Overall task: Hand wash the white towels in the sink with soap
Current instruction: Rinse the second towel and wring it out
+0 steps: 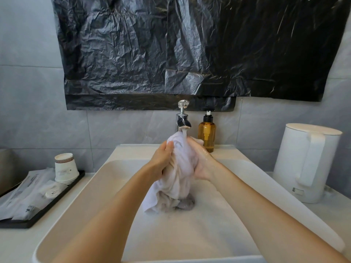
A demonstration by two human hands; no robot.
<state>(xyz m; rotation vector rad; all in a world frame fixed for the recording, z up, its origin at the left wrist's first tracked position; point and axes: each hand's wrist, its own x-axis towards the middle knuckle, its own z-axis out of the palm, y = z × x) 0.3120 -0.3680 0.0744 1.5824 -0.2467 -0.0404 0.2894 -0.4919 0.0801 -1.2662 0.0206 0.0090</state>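
Note:
A wet white towel (180, 173) is bunched up over the white sink (79, 196), its top under water running from the chrome tap (182, 120). My left hand (161, 160) grips the towel's left side with curled fingers. On the other side my right hand (201, 160), wet and shiny, grips it too. The towel's lower end hangs down to the basin floor near the drain. An amber soap pump bottle (207, 133) stands on the ledge just right of the tap.
A white electric kettle (307, 162) stands on the counter at the right. At the left, a black tray (38, 211) holds stacked paper cups (65, 169) and wrapped toiletries. Black plastic sheeting (190, 50) covers the wall above the tap.

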